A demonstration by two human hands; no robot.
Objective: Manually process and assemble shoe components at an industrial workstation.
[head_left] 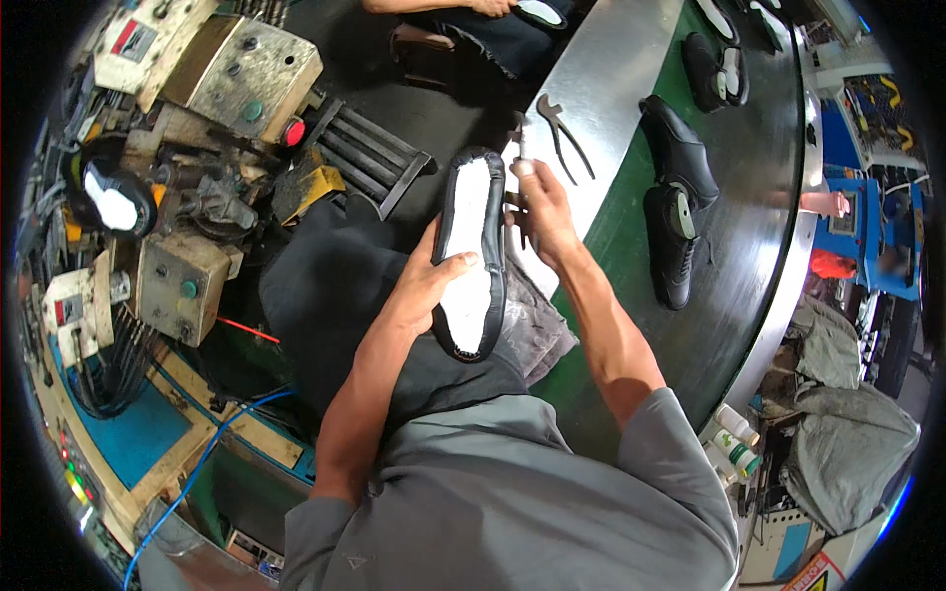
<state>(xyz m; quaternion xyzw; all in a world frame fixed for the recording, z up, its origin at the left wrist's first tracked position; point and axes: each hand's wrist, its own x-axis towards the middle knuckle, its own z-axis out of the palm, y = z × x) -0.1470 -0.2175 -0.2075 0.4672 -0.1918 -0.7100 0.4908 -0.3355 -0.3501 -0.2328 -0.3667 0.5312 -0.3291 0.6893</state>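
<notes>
A black shoe (498, 286) is held sole-up in front of my body, its white insole board (463, 295) showing inside the turned-in black edge. My left hand (416, 288) is wrapped round its left side, with the thumb lying across the white board. Just right of the shoe's far end, my right hand (544, 212) is closed on a slim metal tool (522, 133) that points away from me. The tool's lower part is hidden by the fingers and its kind is unclear. Pincers (562, 136) with dark handles lie on the metal ledge beyond that hand.
Black shoes (675, 231) lie on a green conveyor belt (611, 295) to the right, with more (714, 74) farther up. A worn machine (187, 197) on the left holds another shoe (116, 202). A dark slatted rack (370, 153) stands ahead; another person's hand (490, 6) shows at the top.
</notes>
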